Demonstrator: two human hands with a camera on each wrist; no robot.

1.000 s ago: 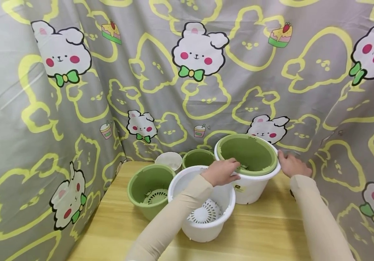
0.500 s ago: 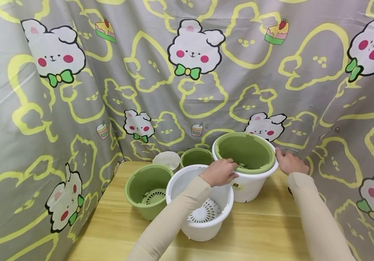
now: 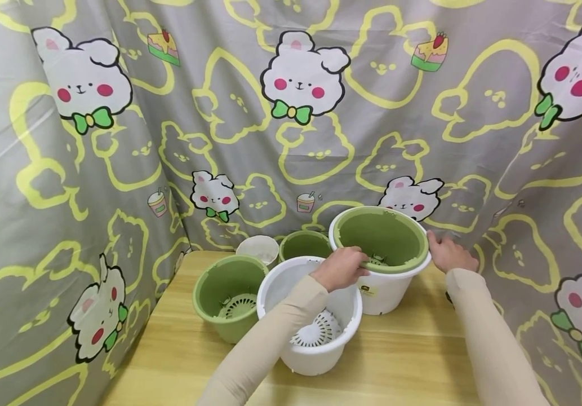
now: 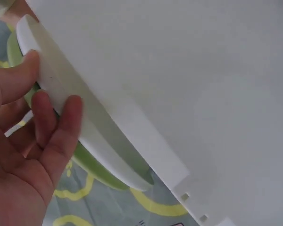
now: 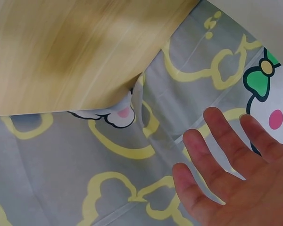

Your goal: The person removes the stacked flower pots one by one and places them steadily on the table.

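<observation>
A large white pot (image 3: 388, 293) stands toward the back right of the table, with a green pot (image 3: 379, 234) nested in it. My left hand (image 3: 341, 268) grips the near-left part of the two rims. Seen from the left wrist, that hand's fingertips (image 4: 70, 113) touch the underside of the white rim. My right hand (image 3: 453, 255) is at the right side of the white pot, its thumb at the rim. The right wrist view shows its fingers (image 5: 226, 136) fairly straight and spread, with nothing between them.
A smaller white pot (image 3: 316, 361) with a slotted bottom stands in front. Left of it is a green pot (image 3: 225, 324). Behind stand a small whitish pot (image 3: 257, 247) and another green pot (image 3: 303, 248). Patterned curtains (image 3: 250, 113) surround the wooden table (image 3: 397, 366).
The head view has shifted slightly. Both hands stay at the nested pots, with hardly any visible movement; the standing pots keep their places.
</observation>
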